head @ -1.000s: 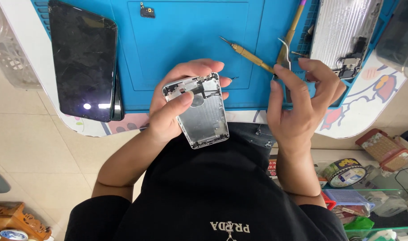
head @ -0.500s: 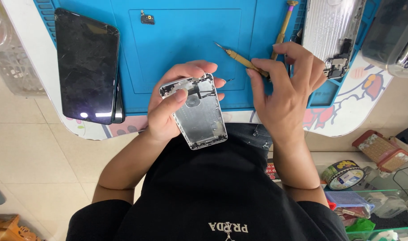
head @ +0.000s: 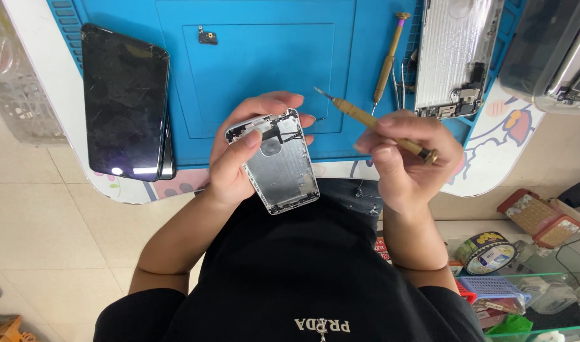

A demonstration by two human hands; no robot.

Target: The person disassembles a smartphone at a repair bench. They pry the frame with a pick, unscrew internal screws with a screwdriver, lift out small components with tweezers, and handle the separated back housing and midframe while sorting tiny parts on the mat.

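A silver phone housing (head: pixel 278 163) is gripped in the left hand (head: pixel 239 158) above the blue mat's (head: pixel 252 69) near edge; a brass-handled screwdriver (head: pixel 373 123) is pinched in the right hand (head: pixel 407 158), just beside it.

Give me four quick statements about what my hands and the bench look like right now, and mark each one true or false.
1. The left hand holds an opened silver phone housing. True.
2. The right hand is empty. False: it holds a brass-handled screwdriver.
3. A dark phone screen lies on the blue mat. True.
4. The screwdriver's tip touches the housing. False: it is in the air, apart from it.
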